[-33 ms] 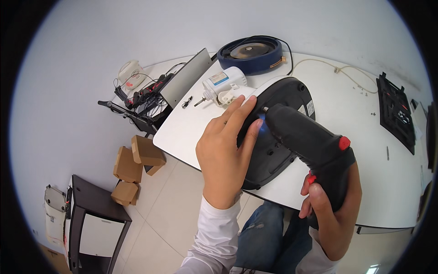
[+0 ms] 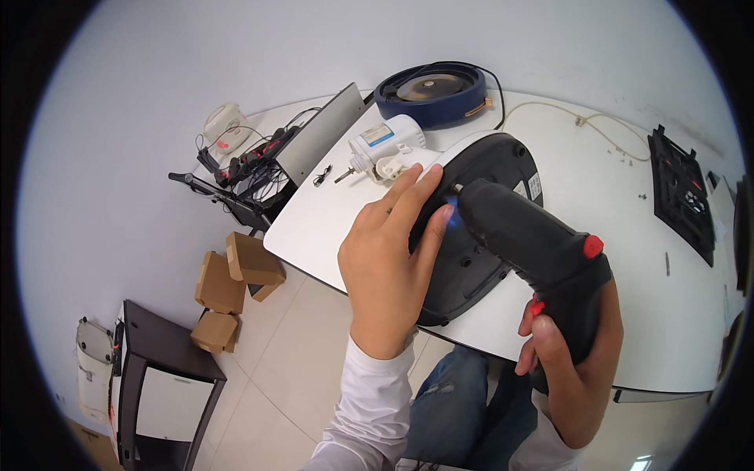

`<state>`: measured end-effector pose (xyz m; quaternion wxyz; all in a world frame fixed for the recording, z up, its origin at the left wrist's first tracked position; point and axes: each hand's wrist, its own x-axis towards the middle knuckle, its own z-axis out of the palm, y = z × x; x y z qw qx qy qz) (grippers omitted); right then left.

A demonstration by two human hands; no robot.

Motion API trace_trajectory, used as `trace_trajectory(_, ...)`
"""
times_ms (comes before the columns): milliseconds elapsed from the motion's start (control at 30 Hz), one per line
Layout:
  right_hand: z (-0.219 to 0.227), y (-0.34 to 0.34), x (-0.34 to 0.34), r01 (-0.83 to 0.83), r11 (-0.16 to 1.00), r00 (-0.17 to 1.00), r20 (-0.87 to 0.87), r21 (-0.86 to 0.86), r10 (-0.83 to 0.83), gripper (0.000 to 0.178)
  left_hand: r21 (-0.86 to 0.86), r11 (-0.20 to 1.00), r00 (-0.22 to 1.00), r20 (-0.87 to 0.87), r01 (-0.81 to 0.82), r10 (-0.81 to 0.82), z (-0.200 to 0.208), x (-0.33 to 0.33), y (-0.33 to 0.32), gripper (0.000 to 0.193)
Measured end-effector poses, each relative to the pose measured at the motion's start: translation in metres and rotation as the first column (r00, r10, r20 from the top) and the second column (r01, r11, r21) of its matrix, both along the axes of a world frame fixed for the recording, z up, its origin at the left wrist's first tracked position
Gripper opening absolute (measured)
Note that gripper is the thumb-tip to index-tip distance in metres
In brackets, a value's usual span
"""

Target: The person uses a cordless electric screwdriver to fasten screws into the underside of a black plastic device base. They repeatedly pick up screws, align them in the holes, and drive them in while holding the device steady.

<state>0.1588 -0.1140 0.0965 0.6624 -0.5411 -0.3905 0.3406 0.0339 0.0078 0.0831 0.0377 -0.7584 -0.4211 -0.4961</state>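
An appliance base (image 2: 471, 271) with a black oval underside, a white side, round feet and labels is on the white table, underside facing me. My left hand (image 2: 387, 259) grips its left edge, fingers over the rim and thumb on the black underside. In my right hand (image 2: 577, 369) is a black cordless screwdriver (image 2: 526, 235) with red buttons, its handle wrapped by my fingers. The screwdriver's tip points at the underside close to my left thumb, where a bluish light glows. Whether the bit sits in a screw cannot be made out. Beyond my left fingers lies a white motor unit (image 2: 389, 144) with a metal shaft.
A dark blue round heating base (image 2: 430, 102) with a cord stands at the back. To the right are an open black tool case (image 2: 682, 188) and several small screws (image 2: 620, 157). Cardboard boxes (image 2: 220, 282) and a dark cabinet (image 2: 169, 377) stand at the lower left.
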Motion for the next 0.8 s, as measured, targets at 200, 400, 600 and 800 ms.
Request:
trace_trajectory(200, -0.003, 0.001, 0.008, -0.048, 0.999, 0.998, 0.028, -0.018, 0.049, 0.053, -0.026, 1.000, 1.000, 0.005, -0.006, 0.006, 0.002, 0.000, -0.003, 0.031)
trace_trajectory(400, 0.002, 0.000, 0.001, 0.012, 1.000, 0.999, 0.039, -0.007, -0.012, 0.056, -0.014, 1.000, 1.000, 0.010, -0.007, 0.007, 0.001, 0.000, -0.001, 0.033)
trace_trajectory(600, -0.004, 0.001, -0.002, 0.039, 0.999, 0.997, 0.060, -0.001, -0.039, 0.057, -0.010, 1.000, 0.999, -0.018, -0.029, 0.029, 0.000, -0.002, 0.000, 0.039)
trace_trajectory(800, -0.003, 0.001, 0.002, 0.003, 1.000, 1.000, 0.026, -0.002, -0.003, 0.055, -0.040, 0.999, 0.999, -0.046, -0.022, 0.020, 0.003, -0.001, -0.003, 0.050)
